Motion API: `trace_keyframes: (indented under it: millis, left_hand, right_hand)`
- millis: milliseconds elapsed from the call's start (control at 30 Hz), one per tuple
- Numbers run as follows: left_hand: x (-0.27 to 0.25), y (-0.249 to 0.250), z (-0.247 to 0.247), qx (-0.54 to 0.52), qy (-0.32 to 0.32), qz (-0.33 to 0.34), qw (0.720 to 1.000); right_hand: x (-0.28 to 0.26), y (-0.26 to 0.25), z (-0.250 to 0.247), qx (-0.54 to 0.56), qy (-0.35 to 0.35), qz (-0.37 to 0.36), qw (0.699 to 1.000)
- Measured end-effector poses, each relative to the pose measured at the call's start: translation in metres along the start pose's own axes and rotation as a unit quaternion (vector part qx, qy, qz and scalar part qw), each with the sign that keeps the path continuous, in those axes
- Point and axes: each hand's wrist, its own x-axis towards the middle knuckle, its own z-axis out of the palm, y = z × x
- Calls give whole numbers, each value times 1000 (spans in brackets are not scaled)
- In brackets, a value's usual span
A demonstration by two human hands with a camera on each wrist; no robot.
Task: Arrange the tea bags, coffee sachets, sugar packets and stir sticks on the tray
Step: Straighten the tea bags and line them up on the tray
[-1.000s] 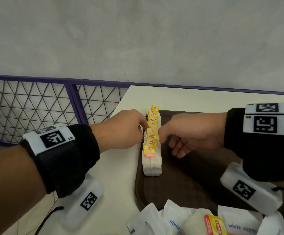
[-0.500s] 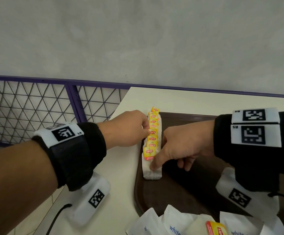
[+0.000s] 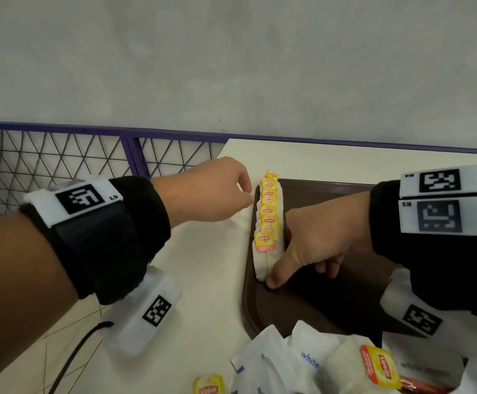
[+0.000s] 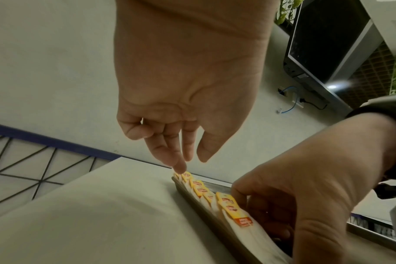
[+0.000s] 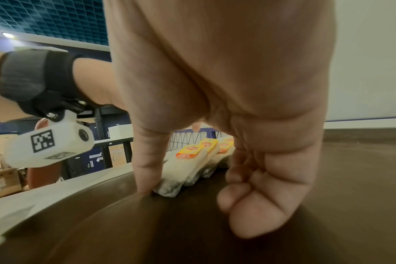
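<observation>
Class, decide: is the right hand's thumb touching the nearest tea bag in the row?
Touching. The right wrist view shows the thumb pressed against the nearest tea bag on the tray.

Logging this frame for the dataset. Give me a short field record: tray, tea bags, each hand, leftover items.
tray: brown tray on the white table
tea bags: row of tea bags overlapping along the tray's left edge
right hand: right hand with thumb tip against the row's near end, other fingers curled, gripping nothing
left hand: left hand at the row's far end, fingertip on the farthest tag
leftover: sugar packets heaped at the near edge
</observation>
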Motion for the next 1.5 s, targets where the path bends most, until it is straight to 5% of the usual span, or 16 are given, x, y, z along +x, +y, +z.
trace_keyframes:
  millis: [367,667,767,967,1067,1233,1500]
  left_hand:
    - [-55,-2,-19,56,-48,-5,997]
    - [-145,42,-30,49,-62,23,997]
    - [-183,52,-27,9,-45,17,999]
    - [-260,61,14,-53,-23,-18,998]
    - [-291,62,49,-78,13,-48,996]
    - [-302,53,91,-59,105,-57,991]
    - [-303,51,108,-207,254,-58,943]
  right_hand:
    - [-5,1,5,19,23,6,1000]
    - [-107,-1,-12,126,121,-45,984]
    - [-143,11,7,138,148,-61,977]
    - [-175,31,74,94,92,-49,990]
    - [-177,27,106,80,95,-51,991]
    - [-177,14,134,54,195,-71,977]
    - [-214,43,144,222,273,-156,923]
